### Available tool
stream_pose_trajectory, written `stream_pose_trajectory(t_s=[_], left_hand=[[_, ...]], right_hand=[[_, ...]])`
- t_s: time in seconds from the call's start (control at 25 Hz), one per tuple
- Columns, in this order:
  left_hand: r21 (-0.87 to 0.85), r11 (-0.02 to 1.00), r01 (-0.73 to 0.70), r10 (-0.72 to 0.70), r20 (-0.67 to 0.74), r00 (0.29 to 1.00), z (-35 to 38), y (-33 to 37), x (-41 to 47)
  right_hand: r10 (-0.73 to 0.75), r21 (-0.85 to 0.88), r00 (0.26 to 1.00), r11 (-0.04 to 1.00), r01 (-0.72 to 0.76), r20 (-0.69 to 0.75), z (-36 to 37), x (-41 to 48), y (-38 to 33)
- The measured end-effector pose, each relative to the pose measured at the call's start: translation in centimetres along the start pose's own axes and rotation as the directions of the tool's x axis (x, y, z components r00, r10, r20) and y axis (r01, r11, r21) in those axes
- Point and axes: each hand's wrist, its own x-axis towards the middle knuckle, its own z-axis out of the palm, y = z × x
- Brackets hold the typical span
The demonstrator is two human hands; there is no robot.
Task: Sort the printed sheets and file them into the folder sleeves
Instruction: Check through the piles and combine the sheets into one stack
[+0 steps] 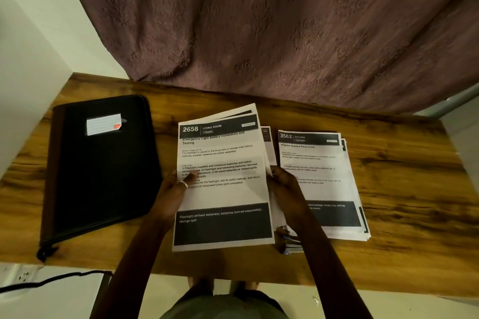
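A sheaf of printed sheets (223, 189) is held over the middle of the wooden table (401, 189); its top sheet reads "2658 Living Room". My left hand (176, 191) grips its left edge, thumb on top. My right hand (285, 184) holds its right edge. A second pile of sheets (326, 163), headed "3562 Kitchen", lies flat on the table to the right, partly hidden by my right forearm. The black zip folder (103, 171) lies closed on the left, a white label on its cover.
A mauve patterned curtain (285, 28) hangs behind the table's far edge. A white wall (31, 59) bounds the left side. A black cable (51, 280) runs along the floor at lower left. My feet stand under the near edge.
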Motion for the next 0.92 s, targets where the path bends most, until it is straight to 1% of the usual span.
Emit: stream_pose_trajectory(t_s=[0.04, 0.08, 0.12, 0.16, 0.2, 0.24, 0.28, 0.32, 0.44, 0.52, 0.6, 0.68, 0.76, 0.84, 0.92], left_hand=[[0.019, 1.0, -0.009, 0.009, -0.011, 1.0, -0.3, -0.2, 0.0], [0.036, 0.999, -0.024, 0.025, -0.015, 1.0, -0.6, -0.3, 0.1], [0.048, 0.998, -0.046, 0.047, -0.019, 0.999, -1.1, -0.3, 0.1], [0.061, 0.996, -0.067, 0.069, -0.027, 0.997, -1.7, -0.2, 0.1], [0.069, 0.994, -0.083, 0.085, -0.033, 0.996, -2.2, -0.1, 0.0], [0.072, 0.993, -0.091, 0.094, -0.04, 0.995, -2.6, 0.0, 0.1], [0.071, 0.993, -0.092, 0.095, -0.048, 0.994, -2.9, 0.1, 0.1], [0.069, 0.994, -0.089, 0.093, -0.056, 0.994, -3.2, 0.1, 0.1], [0.058, 0.995, -0.078, 0.082, -0.074, 0.994, -3.9, 0.2, 0.2], [0.052, 0.995, -0.08, 0.084, -0.081, 0.993, -4.3, 0.3, 0.1], [0.057, 0.995, -0.082, 0.086, -0.081, 0.993, -4.7, 0.4, 0.2], [0.066, 0.994, -0.086, 0.091, -0.082, 0.992, -5.1, 0.4, 0.2], [0.064, 0.994, -0.093, 0.098, -0.082, 0.992, -5.4, 0.3, 0.2], [0.066, 0.992, -0.108, 0.113, -0.077, 0.991, -5.6, 0.1, 0.2], [0.073, 0.991, -0.116, 0.123, -0.089, 0.988, -5.5, -0.2, 0.4]], right_hand=[[0.001, 0.004, 1.0, 1.0, -0.001, -0.003, 0.3, 0.1, 0.2], [-0.017, -0.063, 0.998, 0.998, 0.013, -0.068, 0.4, 0.5, 0.6], [-0.075, -0.23, 0.982, 0.973, 0.035, -0.17, 0.1, 1.2, 1.2], [-0.161, -0.444, 0.951, 0.896, 0.029, -0.264, -0.3, 2.0, 2.1], [-0.233, -0.615, 0.921, 0.789, -0.009, -0.312, -0.7, 2.4, 2.7], [-0.25, -0.708, 0.909, 0.704, -0.066, -0.333, -1.1, 2.8, 3.2], [-0.21, -0.736, 0.916, 0.666, -0.122, -0.342, -1.3, 3.0, 3.5], [-0.136, -0.721, 0.929, 0.672, -0.168, -0.343, -1.3, 3.2, 3.7], [0.047, -0.569, 0.937, 0.784, -0.249, -0.345, -1.2, 3.8, 4.0], [0.088, -0.501, 0.924, 0.819, -0.28, -0.372, -1.3, 4.3, 4.4], [0.073, -0.543, 0.922, 0.79, -0.286, -0.379, -1.8, 4.6, 4.6], [-0.014, -0.61, 0.926, 0.756, -0.237, -0.378, -2.4, 4.3, 4.0], [-0.18, -0.664, 0.913, 0.738, -0.12, -0.366, -3.3, 3.5, 2.7], [-0.382, -0.707, 0.852, 0.707, 0.02, -0.357, -4.4, 2.4, 0.8], [-0.522, -0.718, 0.752, 0.69, 0.096, -0.401, -5.7, 1.4, -1.2]])
